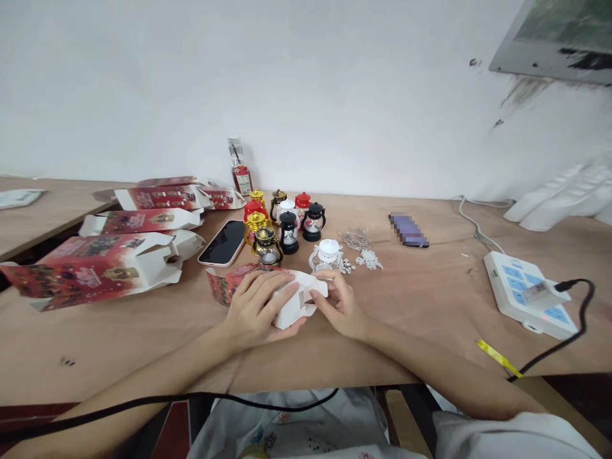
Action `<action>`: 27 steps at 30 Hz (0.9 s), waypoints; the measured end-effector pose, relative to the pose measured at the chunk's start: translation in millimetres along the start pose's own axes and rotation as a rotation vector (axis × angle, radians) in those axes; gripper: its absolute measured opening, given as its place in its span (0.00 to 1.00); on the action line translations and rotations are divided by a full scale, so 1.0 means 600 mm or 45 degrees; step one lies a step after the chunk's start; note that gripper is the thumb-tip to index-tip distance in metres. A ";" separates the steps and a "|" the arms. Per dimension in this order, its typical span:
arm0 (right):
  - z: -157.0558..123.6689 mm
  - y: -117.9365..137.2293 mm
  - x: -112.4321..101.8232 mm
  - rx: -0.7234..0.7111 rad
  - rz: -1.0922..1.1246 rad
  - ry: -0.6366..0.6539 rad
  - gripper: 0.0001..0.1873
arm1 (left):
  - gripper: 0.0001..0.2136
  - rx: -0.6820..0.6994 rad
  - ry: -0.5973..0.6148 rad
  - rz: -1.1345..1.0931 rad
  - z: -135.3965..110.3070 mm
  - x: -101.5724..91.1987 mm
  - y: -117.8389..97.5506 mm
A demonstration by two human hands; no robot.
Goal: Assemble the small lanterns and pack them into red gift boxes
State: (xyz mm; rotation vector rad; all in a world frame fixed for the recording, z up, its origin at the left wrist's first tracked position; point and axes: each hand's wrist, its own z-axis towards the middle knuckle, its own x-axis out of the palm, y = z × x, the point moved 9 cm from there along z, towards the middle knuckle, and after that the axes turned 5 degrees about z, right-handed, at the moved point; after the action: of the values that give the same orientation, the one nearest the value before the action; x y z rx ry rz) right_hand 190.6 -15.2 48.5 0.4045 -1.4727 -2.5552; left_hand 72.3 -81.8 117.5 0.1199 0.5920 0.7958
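Red-and-white carton (289, 314) gripped in both hands, its right end unclosed

The carton is clamped by the left hand (261, 306), with fingers laid over the printed side. A flap at the white right end is pinched by the right hand (342, 306), its thumb set at the opening. Whether the carton's underside is supported by the wooden table (406, 287) cannot be told.

As judged from its form, the carton is already opened out into a box, while the closing of this end is not yet done. Whether anything is held inside cannot be made out.

Just beyond the carton, a white lantern (327, 250) is placed apart from the others. Farther beyond and slightly left of the carton, a cluster of miniature lanterns (289, 233) in gold, red, black and white is seen standing unboxed. Well to the left of the carton, several printed boxes (102, 268) are laid with flaps open; these too are judged unfinished.

Beyond the carton to the right, silver discs (347, 266), white plastic pieces (369, 259) and a tangle of wire (357, 238) are left loose. A pink-edged phone (224, 243) is set beyond the carton to the left; well to its right, a power strip (509, 280) is occupied by a plug.
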 end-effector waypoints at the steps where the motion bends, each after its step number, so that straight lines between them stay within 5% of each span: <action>1: 0.000 -0.004 0.000 0.035 0.040 -0.002 0.13 | 0.21 -0.006 0.007 0.017 0.000 0.000 0.000; 12: 0.001 0.022 -0.015 -0.074 0.081 0.021 0.14 | 0.18 -0.016 -0.002 -0.015 -0.005 -0.006 0.001; 19: 0.001 0.022 0.003 -0.099 0.342 0.193 0.13 | 0.20 0.007 0.093 0.054 -0.002 0.003 0.000; 27: 0.010 -0.024 0.004 0.237 0.624 0.106 0.16 | 0.11 -0.006 0.105 -0.026 -0.010 0.012 0.003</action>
State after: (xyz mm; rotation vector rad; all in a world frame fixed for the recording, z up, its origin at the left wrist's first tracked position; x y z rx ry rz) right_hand 186.1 -3.7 38.3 0.1438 -1.5539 -2.0090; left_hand 72.0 -76.1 110.0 0.0773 0.6684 0.7853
